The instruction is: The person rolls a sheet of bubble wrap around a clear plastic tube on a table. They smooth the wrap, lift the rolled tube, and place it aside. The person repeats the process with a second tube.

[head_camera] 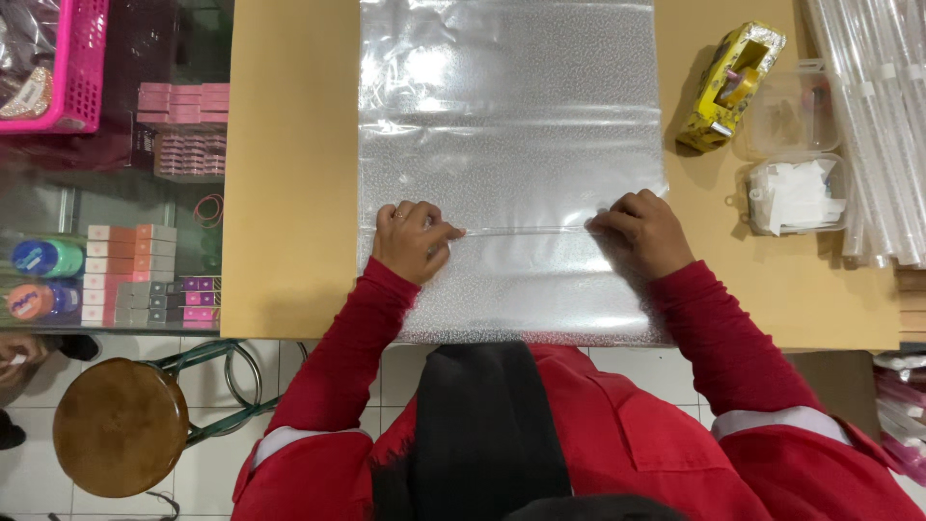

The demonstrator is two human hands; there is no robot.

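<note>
The clear sheet [511, 125] lay flat on the brown board [289, 174], in the middle of it, and it reached from the near edge to the far edge of the view. It had a fine dotted texture and it shone under the light. Across its near part ran a straight fold line [526, 231], from left to right.

My left hand [413, 239] pressed on the left end of this line, with the fingers curled and the fingertips pinching the sheet. My right hand [640, 232] did the same on the right end. The two hands were well apart, each one closed on the sheet at the fold. My sleeves were red.

To the right of the sheet, on the far part of the board, a yellow tape dispenser [730, 85] stood tilted. Just beside it, more to the right, were two small clear boxes [796, 159], the near one with white pieces inside. At the right edge lay a pile of clear rolls [873, 106].

To the left of the board was a glass counter [145, 193] with small pink and white packs under it, and a pink basket [77, 63] in the far left corner. Near me on the left, on the white floor, stood a round brown stool [119, 426].
</note>
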